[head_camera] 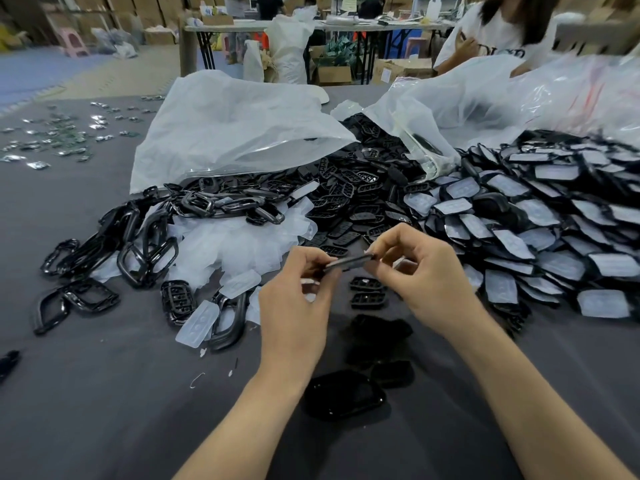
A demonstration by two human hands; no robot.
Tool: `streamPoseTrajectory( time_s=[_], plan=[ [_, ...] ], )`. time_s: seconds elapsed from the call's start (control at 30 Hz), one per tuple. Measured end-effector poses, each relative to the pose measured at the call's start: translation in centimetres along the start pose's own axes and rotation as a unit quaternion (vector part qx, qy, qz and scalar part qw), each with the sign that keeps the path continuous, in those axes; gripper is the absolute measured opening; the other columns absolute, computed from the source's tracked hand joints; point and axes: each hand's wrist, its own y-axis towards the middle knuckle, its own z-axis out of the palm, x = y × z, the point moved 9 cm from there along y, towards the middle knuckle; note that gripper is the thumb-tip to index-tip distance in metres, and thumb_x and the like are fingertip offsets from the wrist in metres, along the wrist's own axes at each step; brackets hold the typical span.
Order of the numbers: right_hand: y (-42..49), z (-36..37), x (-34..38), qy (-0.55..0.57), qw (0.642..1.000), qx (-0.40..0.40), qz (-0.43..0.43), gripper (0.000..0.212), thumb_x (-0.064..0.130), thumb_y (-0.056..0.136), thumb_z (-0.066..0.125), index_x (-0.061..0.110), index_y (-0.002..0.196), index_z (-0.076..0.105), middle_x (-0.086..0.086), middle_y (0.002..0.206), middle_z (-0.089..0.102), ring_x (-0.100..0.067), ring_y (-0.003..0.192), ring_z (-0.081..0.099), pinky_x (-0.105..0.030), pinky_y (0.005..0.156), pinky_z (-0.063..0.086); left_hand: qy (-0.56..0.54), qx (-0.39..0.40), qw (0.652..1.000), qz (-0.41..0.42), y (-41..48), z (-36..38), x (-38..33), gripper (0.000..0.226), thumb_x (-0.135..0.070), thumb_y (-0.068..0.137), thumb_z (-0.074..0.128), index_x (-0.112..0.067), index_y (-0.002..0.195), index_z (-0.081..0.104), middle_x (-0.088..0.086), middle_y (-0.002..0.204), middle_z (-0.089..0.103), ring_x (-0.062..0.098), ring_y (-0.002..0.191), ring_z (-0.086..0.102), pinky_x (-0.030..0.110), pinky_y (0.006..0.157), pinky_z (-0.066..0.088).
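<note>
The left hand (298, 299) and the right hand (427, 282) meet at the middle of the view. Each pinches one end of a thin flat black plastic piece (349, 262) — the left fingers curl on its near end and the right thumb and forefinger clamp its far end — so the piece is held nearly edge-on, lifted clear of the grey cloth-covered bench (104, 410). Just under the hands, toward 6 o'clock, two black perforated oval frames (367, 293) lie side by side on the bench. Farther along at 6 o'clock, between the forearms, sits a glossy black oval shell (344, 394). At 9 o'clock from the hands spreads a heap of translucent white rubber pads (239, 247), and beyond it, still toward 9 o'clock, lies a tangle of glossy black plastic loops (145, 251). At 12 o'clock a mound of black perforated frames (349, 188) sits between two bags: a milky white plastic bag (235, 126) at 11 o'clock and a clear plastic bag (485, 98) at 1 o'clock. At 3 o'clock a broad heap of black pieces fitted with pale pads (540, 237) runs to the frame's edge. Far out at 10 o'clock, small silvery parts (52, 136) are scattered over the bench. Past its far edge at 1 o'clock is a person in a white shirt (495, 36).
</note>
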Motion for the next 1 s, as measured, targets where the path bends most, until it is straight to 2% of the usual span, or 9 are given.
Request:
streamPoseTrajectory(
  time_s=[0.07, 0.13, 0.27, 0.37, 0.53, 0.67, 0.77, 0.87, 1.0],
  plan=[
    [-0.2, 0.5, 0.6, -0.028, 0.999, -0.011, -0.026, 0.022, 0.007, 0.082, 0.071, 0.023, 0.075, 0.057, 0.004, 0.062, 0.054, -0.007, 0.052, 0.045, -0.017, 0.052, 0.04, 0.056, -0.041, 0.993, 0.097, 0.0, -0.9, -1.9, 0.038, 0.011, 0.077, 0.07, -0.025, 0.086, 0.059, -0.009, 0.091, 0.065, 0.003, 0.083, 0.06, 0.007, 0.074, 0.045],
    [-0.5, 0.8, 1.1, -0.038, 0.998, -0.023, -0.052, 0.025, 0.0, 0.081, 0.066, 0.021, 0.077, 0.054, 0.001, 0.067, 0.055, -0.014, 0.057, 0.048, -0.015, 0.053, 0.04, 0.1, -0.073, 0.976, 0.182, -0.5, -1.4, -3.3, 0.029, 0.016, 0.071, 0.069, -0.008, 0.086, 0.061, 0.004, 0.095, 0.059, 0.005, 0.086, 0.054, 0.008, 0.074, 0.044],
    [-0.7, 0.7, 1.1, 0.01, 0.998, -0.04, -0.044, 0.029, -0.005, 0.078, 0.062, 0.022, 0.082, 0.053, 0.001, 0.076, 0.058, -0.021, 0.065, 0.052, -0.032, 0.061, 0.048, 0.105, -0.101, 0.958, 0.247, -1.4, -1.5, -4.6, 0.028, 0.009, 0.076, 0.065, -0.013, 0.087, 0.052, 0.002, 0.097, 0.048, 0.009, 0.082, 0.049, 0.013, 0.073, 0.042],
    [-0.8, 1.0, 1.2, 0.04, 0.998, -0.039, -0.04, 0.032, -0.003, 0.073, 0.061, 0.024, 0.089, 0.053, 0.011, 0.083, 0.061, -0.018, 0.07, 0.055, -0.025, 0.063, 0.05, 0.096, -0.097, 0.956, 0.261, -1.6, -1.5, -4.9, 0.017, -0.001, 0.083, 0.059, -0.015, 0.088, 0.051, -0.001, 0.098, 0.044, 0.012, 0.084, 0.049, 0.013, 0.075, 0.041],
    [-1.2, 1.0, 2.1, 0.018, 0.995, -0.06, -0.075, 0.031, 0.004, 0.074, 0.063, 0.028, 0.09, 0.053, 0.016, 0.083, 0.061, -0.011, 0.065, 0.057, -0.018, 0.06, 0.048, 0.09, -0.112, 0.958, 0.25, -1.4, -1.6, -4.5, 0.03, 0.01, 0.078, 0.064, -0.015, 0.087, 0.051, -0.001, 0.097, 0.044, 0.01, 0.082, 0.049, 0.016, 0.073, 0.043],
    [-1.3, 0.5, 2.9, 0.006, 0.99, -0.087, -0.108, 0.027, 0.002, 0.076, 0.067, 0.026, 0.085, 0.058, 0.008, 0.087, 0.063, -0.011, 0.067, 0.057, -0.03, 0.06, 0.051, 0.079, -0.107, 0.965, 0.225, -1.2, -1.7, -3.8, 0.033, 0.011, 0.076, 0.066, -0.017, 0.088, 0.052, -0.001, 0.094, 0.05, 0.01, 0.081, 0.052, 0.023, 0.068, 0.048],
    [-1.3, 0.0, 3.3, 0.011, 0.987, -0.099, -0.125, 0.016, 0.013, 0.082, 0.071, 0.024, 0.086, 0.061, 0.003, 0.091, 0.064, -0.009, 0.07, 0.059, -0.03, 0.061, 0.051, 0.069, -0.085, 0.977, 0.183, -0.8, -1.4, -3.0, 0.031, 0.001, 0.079, 0.069, -0.023, 0.089, 0.052, -0.005, 0.088, 0.053, 0.007, 0.078, 0.055, 0.019, 0.069, 0.052],
    [-1.1, 0.1, 2.5, 0.046, 0.992, -0.085, -0.084, 0.012, 0.017, 0.084, 0.073, 0.025, 0.086, 0.064, 0.009, 0.082, 0.066, -0.009, 0.065, 0.059, -0.032, 0.06, 0.051, 0.032, -0.06, 0.993, 0.101, -0.3, -1.0, -1.8, 0.035, -0.013, 0.082, 0.069, -0.043, 0.084, 0.051, -0.008, 0.082, 0.059, 0.006, 0.077, 0.061, 0.012, 0.067, 0.051],
    [-0.7, 0.6, 1.4, 0.078, 0.994, -0.056, -0.046, 0.019, 0.012, 0.085, 0.07, 0.029, 0.08, 0.063, 0.01, 0.073, 0.066, -0.007, 0.063, 0.059, -0.029, 0.063, 0.051, -0.003, -0.017, 0.999, 0.03, 0.2, -0.2, -0.1, 0.045, -0.013, 0.082, 0.073, -0.053, 0.084, 0.053, -0.009, 0.083, 0.065, 0.015, 0.078, 0.069, 0.032, 0.067, 0.058]
  ],
)
